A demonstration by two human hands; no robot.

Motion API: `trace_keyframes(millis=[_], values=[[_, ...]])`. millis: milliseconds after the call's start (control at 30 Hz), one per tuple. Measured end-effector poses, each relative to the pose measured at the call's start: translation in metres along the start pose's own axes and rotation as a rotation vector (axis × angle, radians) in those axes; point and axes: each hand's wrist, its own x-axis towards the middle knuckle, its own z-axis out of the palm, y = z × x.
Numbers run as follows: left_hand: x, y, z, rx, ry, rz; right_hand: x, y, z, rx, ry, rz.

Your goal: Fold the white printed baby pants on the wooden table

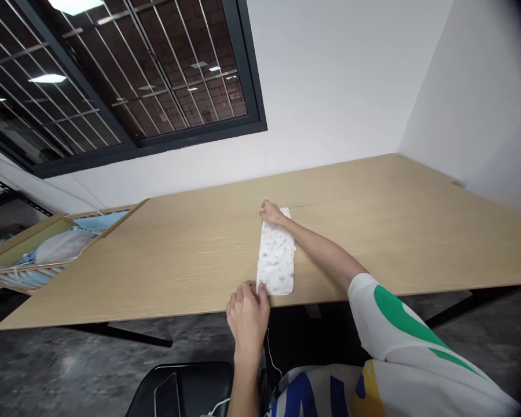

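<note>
A white cloth (pixel 276 260) with small printed figures lies on the table as a narrow folded strip, its long side pointing away from me. My left hand (pixel 248 313) is at the near left corner, thumb on the cloth and fingers curled in a pinch. At the far left corner, my right hand (pixel 271 212) has its fingers closed on the edge, the wrist crossing over the cloth's far end. A small bit of fabric juts from the cloth's right side. Whether it is a garment or a plain cloth, I cannot tell.
The wooden table (pixel 191 260) reaches the white wall. At its left stands a slatted wooden crib (pixel 30 243) with bedding in it. A black chair (pixel 200 382) with a phone-like dark slab and a white cable is below the near edge. A barred window (pixel 134 75) is behind.
</note>
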Motion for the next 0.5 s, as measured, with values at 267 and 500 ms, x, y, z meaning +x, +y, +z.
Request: trace_keyframes(millis=[267,500], values=[[-0.010,0.014,0.011,-0.309,-0.022,0.437,-0.062,0.014,-0.026,-0.146,-0.074,-0.219],[-0.006,0.016,0.035,-0.368,-0.038,0.472,-0.098,0.062,-0.056,-0.307,-0.088,-0.176]])
